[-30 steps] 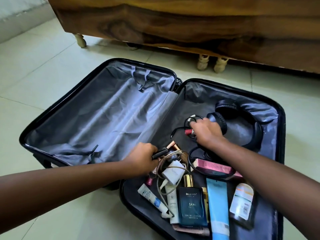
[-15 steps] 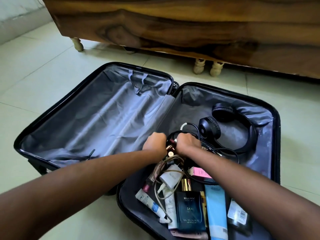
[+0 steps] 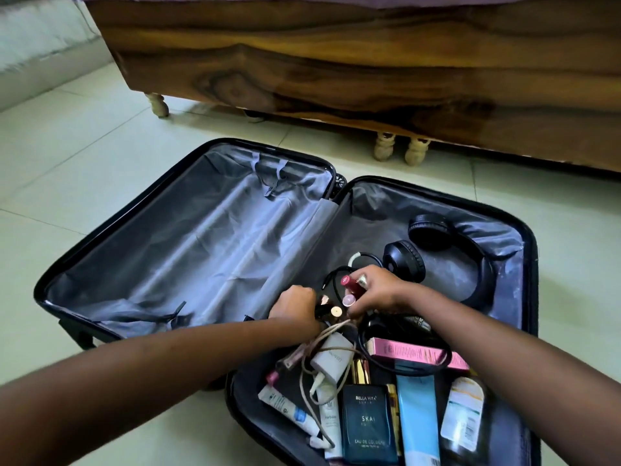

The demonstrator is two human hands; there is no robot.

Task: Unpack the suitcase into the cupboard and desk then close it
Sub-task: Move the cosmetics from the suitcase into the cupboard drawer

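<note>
Suitcase flat open on the floor, left half bare, right half crowded. Both hands clenched on small lipstick tubes — left hand low, right hand beside the headphones, likely gathering several per trip. Half a second back, pressed together; now slightly parted, tubes showing.
</note>
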